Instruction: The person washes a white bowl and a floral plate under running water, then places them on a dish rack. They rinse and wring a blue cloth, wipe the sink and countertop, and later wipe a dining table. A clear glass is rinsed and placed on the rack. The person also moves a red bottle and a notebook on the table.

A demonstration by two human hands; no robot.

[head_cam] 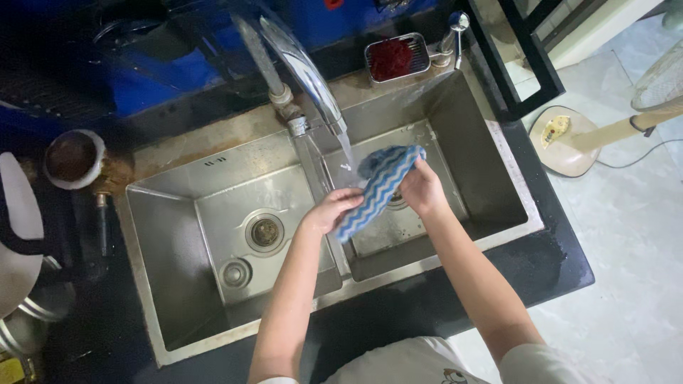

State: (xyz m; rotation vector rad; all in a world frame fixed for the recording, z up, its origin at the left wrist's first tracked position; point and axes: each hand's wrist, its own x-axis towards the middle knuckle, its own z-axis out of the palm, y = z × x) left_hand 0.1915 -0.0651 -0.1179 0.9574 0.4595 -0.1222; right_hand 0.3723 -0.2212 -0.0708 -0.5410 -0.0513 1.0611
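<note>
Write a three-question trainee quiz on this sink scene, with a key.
1. True or false: both hands grip the striped cloth.
2. Over which basin of the sink is the cloth held? A) left B) right C) neither
3. Fill in: water runs from the ______ onto the cloth.

Key
1. True: the left hand holds its lower end, the right hand its upper end.
2. B: it is over the right basin, near the divider.
3. Tap: a thin stream falls beside the cloth's top.
</note>
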